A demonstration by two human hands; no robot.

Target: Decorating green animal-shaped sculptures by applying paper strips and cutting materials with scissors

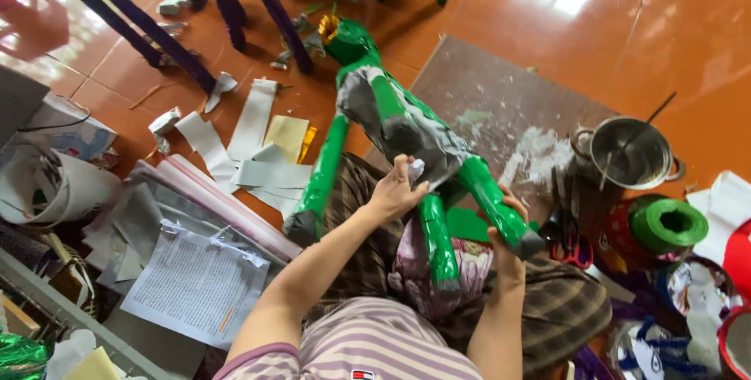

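Observation:
A paper figure of a four-legged animal (391, 118), grey newspaper partly wrapped in shiny green paper, lies across my lap with its head pointing away. My left hand (397, 186) presses on its grey rump, pinching a small white scrap. My right hand (507, 227) grips the green hind leg (494, 201) near its end. Another green leg (440, 241) hangs down between my arms over a patterned cloth.
Strips of white and yellow paper (254, 141) litter the orange tiled floor at left, beside printed sheets (195, 282). A steel pot (630, 153) with a stick, a green paper roll (669, 223) and scissors (575, 247) are at right. Purple and green stool legs (274, 4) stand ahead.

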